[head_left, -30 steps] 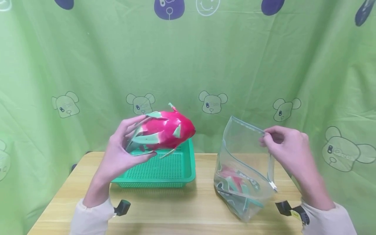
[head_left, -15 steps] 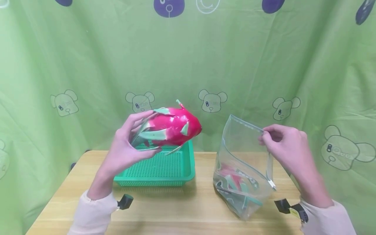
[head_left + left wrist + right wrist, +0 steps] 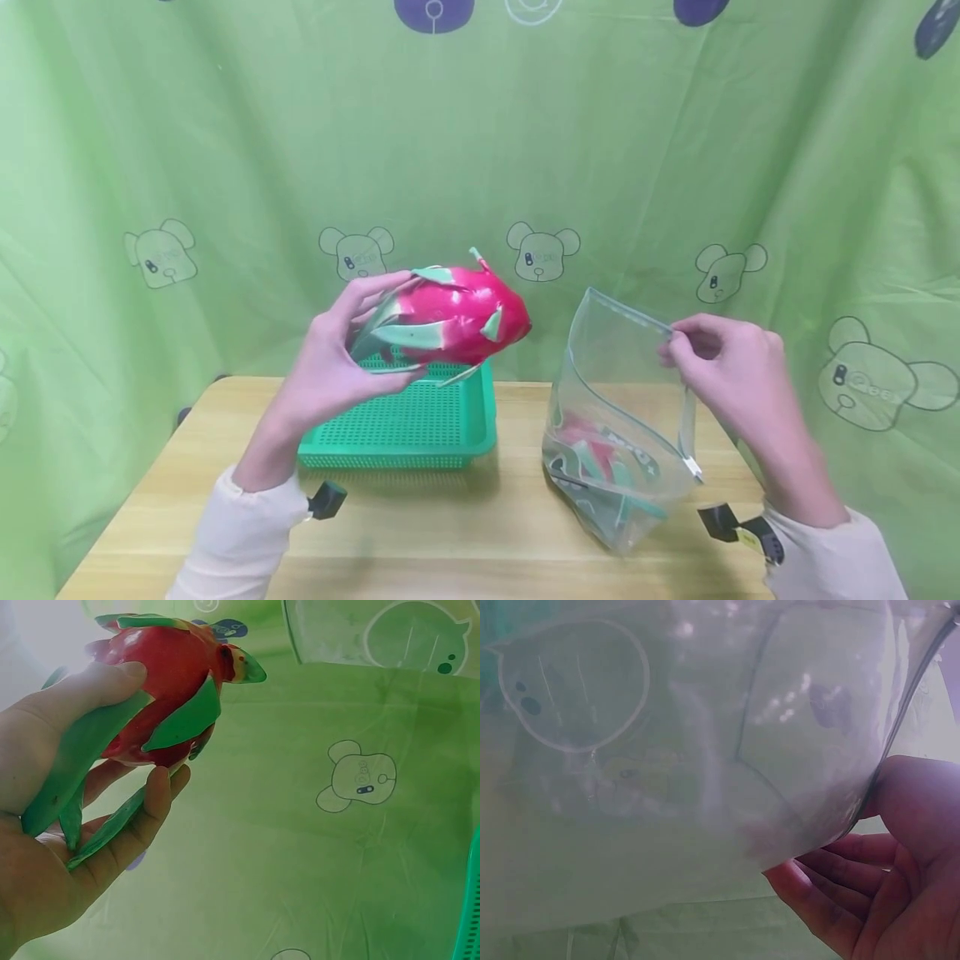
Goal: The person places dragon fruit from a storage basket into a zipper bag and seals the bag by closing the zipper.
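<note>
We've got the dragon fruit (image 3: 465,321) mid-frame in the head view, our left hand (image 3: 326,371) gripping its leafy end, thumb below. Our right hand (image 3: 738,367), right of frame, pinches the top edge of the clear bag (image 3: 618,392); a pink-and-green item (image 3: 600,458) shows inside. Green basket (image 3: 397,455) sits on the desk (image 3: 420,533), lower centre-left, apart from the bag.

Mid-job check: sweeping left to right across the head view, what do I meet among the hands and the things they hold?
Left hand → pink dragon fruit with green scales → clear bag → right hand pinching the bag's rim.
</note>
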